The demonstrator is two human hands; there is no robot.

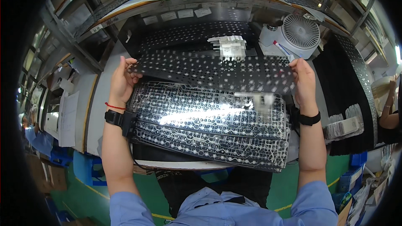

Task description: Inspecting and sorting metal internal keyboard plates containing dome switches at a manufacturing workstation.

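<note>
A thin dark perforated sheet [176,69] stretches between my two hands, raised above the worktable. My left hand [122,80] pinches its left end, while my right hand [303,81] grips the right end. White tabs [261,101] hang from the sheet's lower side, blurred. Beneath it lies a stack of clear sheets printed with silvery circuit lines [201,121], like keyboard membranes, with bright glare across the middle. More black perforated sheets [188,31] rest behind, and a bundle of white tabs [232,48] sits near them.
A white round fan [300,31] stands at the back right, beside a red-and-blue pen [282,48]. Black sheets [343,75] with white tabs [345,125] are piled on the right. Shelving [63,29] rises at the left, and a blue stool [86,167] stands below. Another person's arm [389,100] shows far right.
</note>
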